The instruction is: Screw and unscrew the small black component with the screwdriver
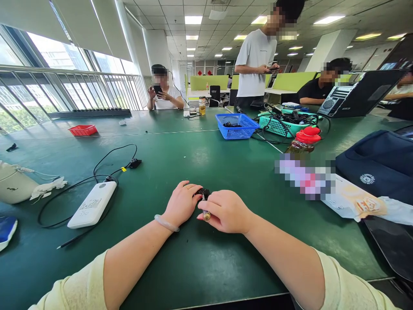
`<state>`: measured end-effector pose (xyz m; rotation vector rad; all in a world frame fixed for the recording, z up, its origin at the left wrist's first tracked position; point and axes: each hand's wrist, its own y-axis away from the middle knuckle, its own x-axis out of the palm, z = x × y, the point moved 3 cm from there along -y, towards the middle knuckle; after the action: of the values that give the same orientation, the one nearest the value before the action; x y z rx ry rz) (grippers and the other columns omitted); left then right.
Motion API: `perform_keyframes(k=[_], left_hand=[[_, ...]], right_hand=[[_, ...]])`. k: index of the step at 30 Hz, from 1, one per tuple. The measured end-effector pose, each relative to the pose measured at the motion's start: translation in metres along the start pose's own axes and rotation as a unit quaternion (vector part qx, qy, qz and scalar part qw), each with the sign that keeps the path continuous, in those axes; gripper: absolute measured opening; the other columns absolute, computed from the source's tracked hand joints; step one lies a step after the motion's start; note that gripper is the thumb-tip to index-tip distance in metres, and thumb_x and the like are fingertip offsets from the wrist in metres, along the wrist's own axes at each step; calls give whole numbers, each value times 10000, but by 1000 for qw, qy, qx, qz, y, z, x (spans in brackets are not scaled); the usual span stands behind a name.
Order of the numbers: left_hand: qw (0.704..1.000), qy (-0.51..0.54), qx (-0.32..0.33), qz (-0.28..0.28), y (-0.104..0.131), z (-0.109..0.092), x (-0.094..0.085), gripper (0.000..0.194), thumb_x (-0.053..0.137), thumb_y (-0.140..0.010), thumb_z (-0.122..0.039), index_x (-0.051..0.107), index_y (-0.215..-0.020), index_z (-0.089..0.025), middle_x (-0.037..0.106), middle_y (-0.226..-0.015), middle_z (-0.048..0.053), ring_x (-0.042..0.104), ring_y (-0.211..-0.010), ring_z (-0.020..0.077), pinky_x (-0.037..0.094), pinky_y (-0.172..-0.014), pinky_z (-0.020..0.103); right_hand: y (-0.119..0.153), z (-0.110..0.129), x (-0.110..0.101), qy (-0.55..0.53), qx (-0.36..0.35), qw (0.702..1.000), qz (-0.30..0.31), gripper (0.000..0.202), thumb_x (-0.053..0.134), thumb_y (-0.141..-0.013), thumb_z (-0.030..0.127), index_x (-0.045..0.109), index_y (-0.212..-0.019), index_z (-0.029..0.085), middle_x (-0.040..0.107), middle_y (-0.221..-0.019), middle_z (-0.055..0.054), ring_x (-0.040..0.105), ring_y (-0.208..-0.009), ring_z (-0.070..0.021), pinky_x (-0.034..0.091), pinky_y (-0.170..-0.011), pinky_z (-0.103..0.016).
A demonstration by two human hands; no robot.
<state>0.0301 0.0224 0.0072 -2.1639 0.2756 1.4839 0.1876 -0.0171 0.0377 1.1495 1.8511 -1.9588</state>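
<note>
1. Forearms (142,254) reach in from the near left and near right, and I see them converge at the middle of the green table (180,275), both sleeves pale yellow.
2. Left hand (182,200) lies low over the tabletop, a pale bangle (166,223) at its wrist; its thumb and fingers are closed on a small black part (203,192), which sits between the two hands.
3. Right hand (230,211) is curled, its thumb and index finger clamped on a short screwdriver-like tool (207,215), whose brass-coloured end pokes out on the near side while the other end points at the black part.
4. Past the hands, at the far right, I have a blue plastic basket (237,134) with small dark items in it, and just beside it a teal basket (280,127) heaped with black cables (295,117).
5. On the far left stands a shallow red tray (83,130); nearer the right, a red-lidded bottle (306,137) holds something dark.
6. Fingers cover most of the black part, so I cannot make out its shape, nor whether the tool touches it.
7. Pixelation hides one end of a printed package (353,198) on the right; a blue-and-white object (7,230) is cut off at the left edge.
</note>
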Motion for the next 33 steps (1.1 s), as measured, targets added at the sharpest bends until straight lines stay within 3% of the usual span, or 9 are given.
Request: perform_keyframes(k=[5,9,17,22,25,30,33], left_hand=[[1000,-3,-5,-7,1,1,3,298,447,-986,-203,698,-1146,-205,746,-1206,53,670,-1108,205,346,-1198,438],[1000,-12,-11,-14,1,4,6,286,459,-1000,-227,693,-1163,-209,755,-1179,55,673,-1100,221,363,-1187,442],[999,-26,-26,-8,1,2,5,261,502,-1012,-264,692,-1182,-207,750,-1194,63,662,-1121,239,381,-1173,441],[999,-23,-23,-1,1,2,5,235,546,-999,-254,686,-1185,-217,743,-1210,46,648,-1141,239,362,-1185,432],[999,-21,-27,-4,1,3,4,236,547,-1000,-256,686,-1189,-227,744,-1212,38,645,-1139,242,381,-1168,429],[999,-21,-38,6,1,2,3,243,559,-997,-252,689,-1198,-212,742,-1219,45,637,-1160,249,392,-1161,428],[999,-22,-41,9,1,1,3,252,554,-1001,-252,684,-1212,-207,739,-1227,46,632,-1173,243,385,-1168,422]], right_hand=[[2,-2,3,-4,18,1000,-11,315,520,-1008,433,654,-849,197,576,-612,12,489,-553,-115,366,-563,-264],[4,-12,2,-71,91,992,-50,326,552,-986,495,633,-861,206,581,-592,30,482,-505,-100,389,-543,-236],[7,-22,-6,-52,153,984,-72,241,508,-915,210,513,-674,216,543,-562,26,446,-499,-102,363,-525,-232],[13,-38,-7,-135,339,924,-110,311,527,-950,352,570,-679,205,480,-524,45,407,-471,-89,335,-495,-230],[19,-49,-4,-170,413,885,-133,394,539,-935,468,582,-650,199,466,-520,36,398,-479,-95,315,-488,-243],[24,-59,2,-247,476,830,-151,462,569,-889,599,587,-652,203,382,-490,56,315,-442,-91,270,-454,-257],[22,-54,0,-244,470,836,-139,418,544,-919,542,593,-677,204,423,-499,50,351,-445,-93,294,-463,-252]])
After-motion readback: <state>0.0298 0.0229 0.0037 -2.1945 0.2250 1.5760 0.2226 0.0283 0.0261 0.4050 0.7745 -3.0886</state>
